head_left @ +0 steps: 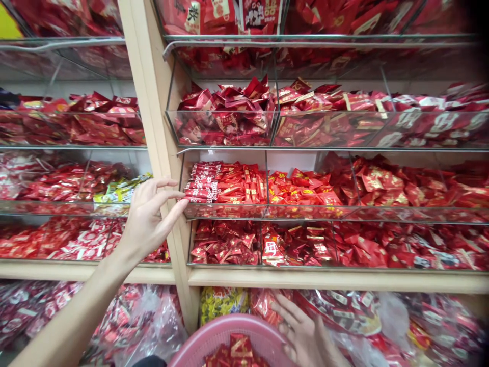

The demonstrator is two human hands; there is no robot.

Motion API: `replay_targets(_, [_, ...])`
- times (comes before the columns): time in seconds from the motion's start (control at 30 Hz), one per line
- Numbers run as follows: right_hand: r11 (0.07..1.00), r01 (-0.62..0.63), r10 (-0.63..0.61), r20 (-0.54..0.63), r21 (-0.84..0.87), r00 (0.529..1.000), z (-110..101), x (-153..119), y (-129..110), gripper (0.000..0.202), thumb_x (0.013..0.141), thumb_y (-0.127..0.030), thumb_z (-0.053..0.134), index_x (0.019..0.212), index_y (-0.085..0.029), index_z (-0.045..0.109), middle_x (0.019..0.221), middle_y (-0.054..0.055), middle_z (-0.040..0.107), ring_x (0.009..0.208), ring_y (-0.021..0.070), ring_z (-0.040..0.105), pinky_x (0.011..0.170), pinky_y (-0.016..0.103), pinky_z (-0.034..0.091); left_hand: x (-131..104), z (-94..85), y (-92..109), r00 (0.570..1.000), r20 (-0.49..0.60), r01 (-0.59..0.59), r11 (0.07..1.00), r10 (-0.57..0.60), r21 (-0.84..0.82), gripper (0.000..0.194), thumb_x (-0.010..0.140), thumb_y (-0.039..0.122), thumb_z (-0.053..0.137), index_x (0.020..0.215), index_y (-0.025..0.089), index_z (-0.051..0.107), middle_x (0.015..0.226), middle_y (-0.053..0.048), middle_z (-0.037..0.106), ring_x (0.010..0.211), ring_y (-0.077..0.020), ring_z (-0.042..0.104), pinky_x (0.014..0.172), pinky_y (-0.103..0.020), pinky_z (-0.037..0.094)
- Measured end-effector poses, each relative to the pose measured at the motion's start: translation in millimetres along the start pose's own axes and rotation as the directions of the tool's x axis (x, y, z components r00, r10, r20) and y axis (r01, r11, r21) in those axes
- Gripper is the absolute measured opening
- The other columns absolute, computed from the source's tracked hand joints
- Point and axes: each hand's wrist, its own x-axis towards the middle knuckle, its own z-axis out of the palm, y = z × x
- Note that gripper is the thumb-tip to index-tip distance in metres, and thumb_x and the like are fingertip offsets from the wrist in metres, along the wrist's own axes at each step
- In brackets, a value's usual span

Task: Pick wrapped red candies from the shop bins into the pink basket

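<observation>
My left hand (151, 216) reaches up to the third shelf row, thumb and forefinger closed on the end of a red-and-white patterned packet (200, 193) at the left edge of its bin. Orange-red packets (239, 183) lie right beside it. Low in the view, my right hand (301, 326) has its fingers spread, at the right rim of a pink plastic basket (214, 326); nothing shows in its grasp. Red wrapped packets (240, 349) lie inside the basket, whose lower part is cut off by the frame.
Clear-walled bins of red packets (225, 114) fill the shelves on both sides of a pale wooden upright (147, 92). Yellow-green packets (118, 191) sit in a left bin. Below the wooden shelf edge (336, 279) are a yellow bag (223, 300) and clear plastic bags (153, 316).
</observation>
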Motion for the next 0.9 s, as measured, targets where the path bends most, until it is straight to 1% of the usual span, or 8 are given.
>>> replay_targets(0.2, [0.997, -0.040, 0.034, 0.087, 0.066, 0.996, 15, 3, -5, 0.082, 0.058, -0.071, 0.059, 0.126, -0.025, 0.049, 0.139, 0.009, 0.040, 0.100, 0.0208, 0.056, 0.078, 0.034, 0.049, -14, -9.0, -13, 0.997, -0.026, 0.070, 0.997, -0.071, -0.014, 0.010, 0.082, 0.027, 0.054, 0.087, 0.023, 0.061, 0.109, -0.006, 0.057, 0.109, -0.0256, 0.051, 0.097, -0.046, 0.036])
replay_targets(0.33, [0.998, -0.044, 0.037, 0.114, 0.052, 0.993, 37, 11, -5, 0.085, 0.059, -0.073, 0.056, 0.130, -0.027, 0.043, 0.143, 0.011, 0.032, 0.113, 0.0262, 0.049, 0.087, 0.041, 0.044, -24, -7.7, 11, 0.982, -0.050, 0.174, 0.972, -0.184, -0.159, 0.013, 0.084, 0.024, 0.052, 0.093, 0.023, 0.061, 0.111, -0.005, 0.056, 0.110, -0.0234, 0.050, 0.097, -0.044, 0.038])
replay_targets(0.47, [1.000, -0.026, 0.023, 0.142, 0.015, 0.990, 65, 24, 3, 0.090, 0.058, -0.073, 0.057, 0.133, -0.027, 0.038, 0.143, 0.013, 0.032, 0.118, 0.0282, 0.044, 0.091, 0.043, 0.041, -48, 6.2, 59, 0.982, 0.135, 0.173, 0.904, -0.130, -0.391, 0.020, 0.085, 0.023, 0.050, 0.103, 0.025, 0.059, 0.120, -0.005, 0.052, 0.117, -0.0223, 0.046, 0.101, -0.044, 0.037])
replay_targets(0.57, [1.000, -0.001, 0.001, 0.150, -0.002, 0.989, 84, 33, 11, 0.087, 0.059, -0.073, 0.057, 0.132, -0.029, 0.040, 0.142, 0.011, 0.034, 0.121, 0.0278, 0.041, 0.093, 0.044, 0.039, -71, 19.5, 89, 0.928, 0.356, 0.279, 0.836, -0.109, -0.472, 0.038, 0.088, 0.027, 0.045, 0.126, 0.029, 0.044, 0.138, -0.005, 0.039, 0.128, -0.0225, 0.035, 0.105, -0.043, 0.034])
replay_targets(0.63, [1.000, 0.007, -0.007, 0.147, -0.004, 0.989, 91, 36, 13, 0.086, 0.059, -0.073, 0.057, 0.131, -0.029, 0.041, 0.141, 0.011, 0.036, 0.123, 0.0269, 0.039, 0.094, 0.044, 0.037, -79, 25.8, 95, 0.914, 0.406, 0.218, 0.857, -0.011, -0.468, 0.050, 0.087, 0.030, 0.047, 0.135, 0.029, 0.031, 0.145, -0.005, 0.029, 0.133, -0.0243, 0.025, 0.108, -0.046, 0.027])
replay_targets(0.7, [1.000, 0.006, -0.005, 0.136, -0.005, 0.991, 91, 35, 12, 0.089, 0.057, -0.075, 0.057, 0.131, -0.028, 0.041, 0.141, 0.011, 0.035, 0.124, 0.0274, 0.038, 0.095, 0.045, 0.037, -78, 27.8, 86, 0.937, 0.346, 0.105, 0.906, 0.048, -0.411, 0.053, 0.086, 0.029, 0.049, 0.136, 0.029, 0.030, 0.147, -0.005, 0.026, 0.135, -0.0262, 0.020, 0.110, -0.051, 0.020])
replay_targets(0.77, [1.000, 0.002, -0.001, 0.118, -0.008, 0.993, 81, 28, 6, 0.095, 0.050, -0.076, 0.060, 0.131, -0.029, 0.041, 0.143, 0.010, 0.033, 0.125, 0.0292, 0.037, 0.095, 0.046, 0.037, -66, 24.5, 63, 0.978, 0.209, 0.049, 0.953, 0.016, -0.299, 0.047, 0.085, 0.026, 0.051, 0.130, 0.030, 0.038, 0.144, -0.006, 0.032, 0.133, -0.0262, 0.023, 0.108, -0.053, 0.021])
replay_targets(0.9, [1.000, 0.007, -0.008, 0.017, 0.029, 1.000, 46, -7, -11, 0.103, 0.039, -0.080, 0.061, 0.130, -0.034, 0.042, 0.145, 0.007, 0.030, 0.125, 0.0335, 0.037, 0.097, 0.052, 0.035, -26, 7.8, 3, 0.996, 0.078, 0.037, 0.998, -0.033, -0.051, 0.031, 0.083, 0.024, 0.054, 0.114, 0.025, 0.053, 0.119, -0.007, 0.057, 0.115, -0.0243, 0.045, 0.098, -0.047, 0.032])
